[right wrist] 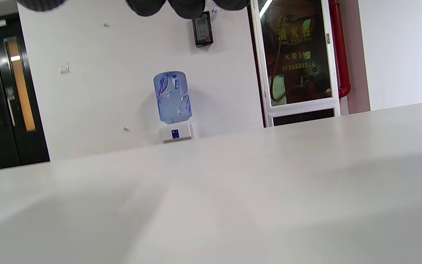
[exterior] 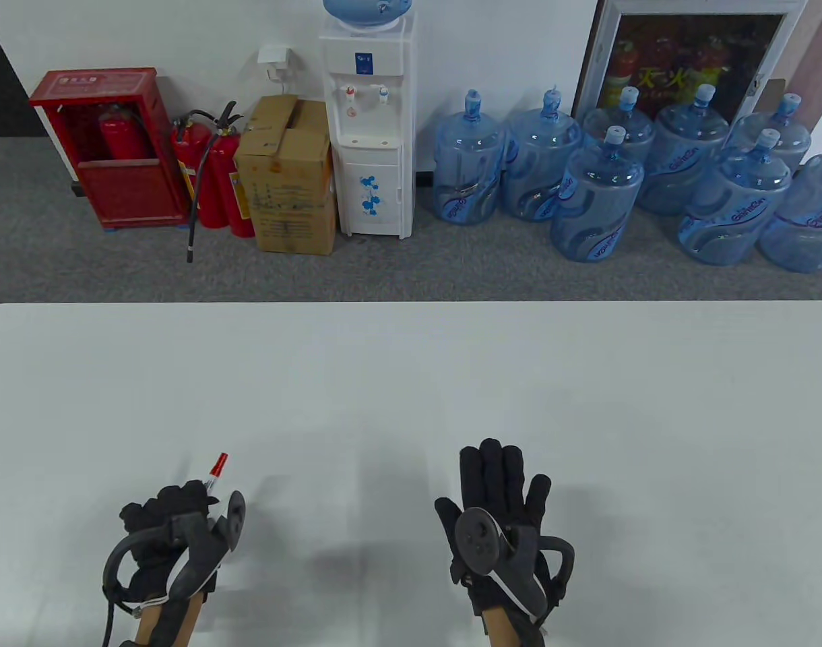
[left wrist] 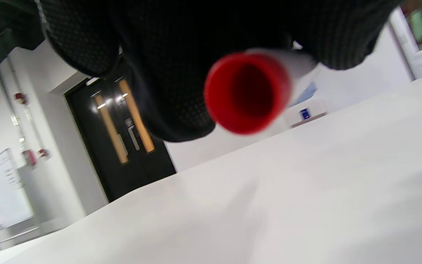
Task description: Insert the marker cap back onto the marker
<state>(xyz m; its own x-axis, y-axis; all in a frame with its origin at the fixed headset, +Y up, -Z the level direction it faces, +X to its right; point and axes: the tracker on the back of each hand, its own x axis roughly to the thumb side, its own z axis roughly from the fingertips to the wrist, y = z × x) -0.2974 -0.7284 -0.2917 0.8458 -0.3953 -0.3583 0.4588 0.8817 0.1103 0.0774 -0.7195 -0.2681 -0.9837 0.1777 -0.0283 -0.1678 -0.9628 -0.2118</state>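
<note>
My left hand grips a white marker in a closed fist at the table's near left. The marker's red end sticks out past the fingers, pointing away and slightly right. In the left wrist view the marker's other end is red, round and hollow, facing the camera under the gloved fingers. I cannot tell whether the red far end is the cap. My right hand lies flat over the table at near centre-right, fingers stretched out, holding nothing that I can see. Its fingertips show at the top of the right wrist view.
The white table fills the lower half of the table view. Beyond its far edge stand a water dispenser, several blue water jugs, a cardboard box and red fire extinguishers.
</note>
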